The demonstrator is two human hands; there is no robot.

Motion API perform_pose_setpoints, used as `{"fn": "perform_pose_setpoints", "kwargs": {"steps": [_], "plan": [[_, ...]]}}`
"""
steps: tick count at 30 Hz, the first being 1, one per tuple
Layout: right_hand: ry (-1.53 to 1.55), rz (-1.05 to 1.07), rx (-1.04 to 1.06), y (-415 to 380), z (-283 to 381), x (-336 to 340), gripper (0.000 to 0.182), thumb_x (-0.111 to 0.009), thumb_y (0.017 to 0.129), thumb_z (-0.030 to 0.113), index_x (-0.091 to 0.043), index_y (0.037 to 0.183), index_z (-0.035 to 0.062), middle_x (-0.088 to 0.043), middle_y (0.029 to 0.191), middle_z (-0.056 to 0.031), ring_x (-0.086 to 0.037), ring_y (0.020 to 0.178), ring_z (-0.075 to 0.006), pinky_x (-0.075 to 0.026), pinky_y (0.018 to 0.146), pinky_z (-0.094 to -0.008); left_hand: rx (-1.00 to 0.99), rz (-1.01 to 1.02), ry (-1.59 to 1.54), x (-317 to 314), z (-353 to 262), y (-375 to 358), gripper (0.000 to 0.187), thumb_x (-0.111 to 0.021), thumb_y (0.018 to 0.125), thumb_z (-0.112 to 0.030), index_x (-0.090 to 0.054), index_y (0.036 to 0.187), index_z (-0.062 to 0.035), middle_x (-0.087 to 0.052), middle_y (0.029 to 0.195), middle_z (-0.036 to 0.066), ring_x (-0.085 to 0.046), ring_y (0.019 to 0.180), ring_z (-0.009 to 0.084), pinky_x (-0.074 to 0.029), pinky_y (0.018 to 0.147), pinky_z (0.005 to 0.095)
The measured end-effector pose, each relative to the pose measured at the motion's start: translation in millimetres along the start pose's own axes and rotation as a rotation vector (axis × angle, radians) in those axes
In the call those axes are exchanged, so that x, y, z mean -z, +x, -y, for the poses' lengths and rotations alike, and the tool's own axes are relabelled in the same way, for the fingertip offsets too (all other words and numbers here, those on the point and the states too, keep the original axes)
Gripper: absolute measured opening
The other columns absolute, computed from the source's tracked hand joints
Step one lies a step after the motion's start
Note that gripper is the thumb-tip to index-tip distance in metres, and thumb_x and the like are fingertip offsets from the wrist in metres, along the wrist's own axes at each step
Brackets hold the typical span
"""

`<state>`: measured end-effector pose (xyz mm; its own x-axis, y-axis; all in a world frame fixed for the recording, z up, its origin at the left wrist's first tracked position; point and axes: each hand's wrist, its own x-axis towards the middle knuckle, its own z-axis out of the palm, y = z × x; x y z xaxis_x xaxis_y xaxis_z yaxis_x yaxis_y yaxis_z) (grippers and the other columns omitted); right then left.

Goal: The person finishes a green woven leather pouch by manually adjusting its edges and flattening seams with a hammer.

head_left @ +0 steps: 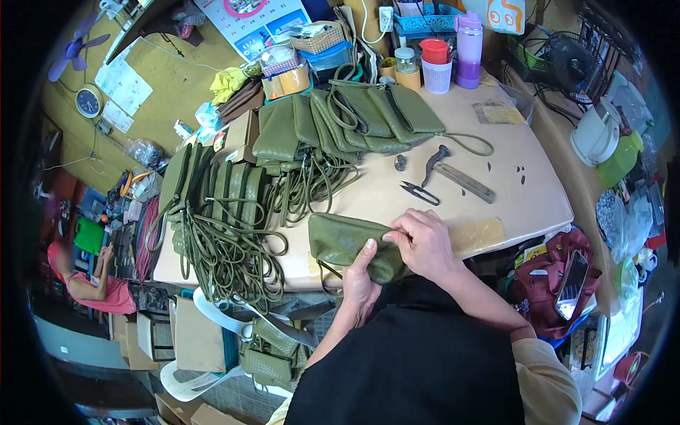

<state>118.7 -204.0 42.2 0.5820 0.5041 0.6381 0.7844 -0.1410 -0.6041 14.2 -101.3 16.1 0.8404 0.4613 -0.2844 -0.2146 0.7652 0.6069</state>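
An olive-green pouch (341, 237) with a woven-look surface is held at the table's near edge, close to my body. My left hand (361, 280) grips its lower side, thumb pressed on the front. At the pouch's upper right edge, my right hand (423, 244) pinches the material between thumb and fingers. A dark green strap (327, 273) hangs below the pouch. Beyond my hands lie black thread snips (419, 193), a dark curved tool (433, 164) and a flat wooden strip (464, 181).
More green pouches (354, 120) are piled at the back, others (237, 188) stand at the left with looped straps (227, 248) trailing over the edge. A purple bottle (468, 53) and cups stand behind. A maroon bag (549, 283) is right. Another person (95, 290) sits far left.
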Motion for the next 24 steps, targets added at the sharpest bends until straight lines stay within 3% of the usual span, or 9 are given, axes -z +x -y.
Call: {"fn": "perform_pose_setpoints", "kwargs": {"steps": [2, 5, 7, 11, 15, 19, 24], "plan": [[-0.058, -0.025, 0.000, 5.0, 2.7, -4.0, 0.015, -0.078, 0.070, 0.007, -0.068, 0.081, 0.0037, -0.059, 0.075, -0.0077, -0.058, 0.069, -0.0240, -0.047, 0.059, -0.0343, -0.028, -0.078, 0.034, 4.4, 3.2, 8.6, 0.034, -0.065, 0.088, -0.009, -0.055, 0.119, -0.0001, -0.061, 0.111, 0.011, -0.060, 0.103, 0.0231, -0.050, 0.092, 0.0377], [0.194, -0.090, -0.004, 3.2, 3.7, -9.7, 0.013, -0.076, 0.074, 0.007, -0.069, 0.084, 0.0022, -0.062, 0.079, -0.0088, -0.062, 0.072, -0.0232, -0.050, 0.061, -0.0330, -0.042, -0.069, 0.019, 13.1, 10.5, 12.3, 0.035, -0.067, 0.086, -0.007, -0.055, 0.118, 0.0000, -0.060, 0.112, 0.011, -0.060, 0.103, 0.0219, -0.050, 0.092, 0.0359], [0.256, -0.010, -0.082, 1.3, 5.0, -11.4, 0.015, -0.073, 0.076, 0.008, -0.069, 0.089, 0.0014, -0.063, 0.083, -0.0096, -0.063, 0.077, -0.0267, -0.052, 0.070, -0.0348, -0.047, -0.046, 0.028, 12.8, 10.4, 9.2, 0.035, -0.067, 0.086, -0.007, -0.055, 0.118, -0.0001, -0.060, 0.112, 0.010, -0.060, 0.103, 0.0218, -0.050, 0.092, 0.0358], [0.246, 0.059, -0.150, 2.4, 10.5, -6.4, 0.015, -0.073, 0.077, 0.007, -0.069, 0.090, 0.0006, -0.063, 0.082, -0.0108, -0.064, 0.078, -0.0276, -0.053, 0.069, -0.0352, -0.105, 0.003, 0.119, 15.1, 8.3, 6.2, 0.036, -0.068, 0.086, -0.006, -0.055, 0.119, -0.0004, -0.060, 0.113, 0.010, -0.059, 0.103, 0.0209, -0.048, 0.091, 0.0342], [0.208, 0.035, -0.083, 1.7, 7.0, -3.8, 0.011, -0.070, 0.076, 0.003, -0.065, 0.086, -0.0003, -0.062, 0.080, -0.0122, -0.062, 0.076, -0.0302, -0.051, 0.067, -0.0380, -0.191, 0.016, 0.278, 13.1, 9.7, 0.5, 0.039, -0.069, 0.085, -0.008, -0.054, 0.121, -0.0005, -0.060, 0.114, 0.009, -0.058, 0.102, 0.0202, -0.047, 0.091, 0.0328], [0.131, -0.007, 0.011, 1.3, 4.2, -3.1, 0.011, -0.067, 0.076, -0.001, -0.058, 0.082, 0.0002, -0.059, 0.078, -0.0124, -0.058, 0.074, -0.0326, -0.048, 0.065, -0.0408, -0.234, -0.072, 0.129, -7.5, -3.0, -12.2, 0.046, -0.070, 0.086, -0.010, -0.048, 0.126, -0.0019, -0.058, 0.116, 0.009, -0.057, 0.102, 0.0192, -0.048, 0.089, 0.0329], [0.154, 0.050, 0.006, -4.1, 5.3, -4.6, 0.013, -0.067, 0.076, -0.002, -0.056, 0.083, 0.0008, -0.057, 0.077, -0.0121, -0.057, 0.074, -0.0324, -0.047, 0.066, -0.0411, -0.270, -0.145, 0.178, -9.5, -9.1, -6.8, 0.040, -0.069, 0.087, -0.014, -0.051, 0.121, -0.0036, -0.060, 0.111, 0.009, -0.060, 0.098, 0.0207, -0.051, 0.088, 0.0357]]}}
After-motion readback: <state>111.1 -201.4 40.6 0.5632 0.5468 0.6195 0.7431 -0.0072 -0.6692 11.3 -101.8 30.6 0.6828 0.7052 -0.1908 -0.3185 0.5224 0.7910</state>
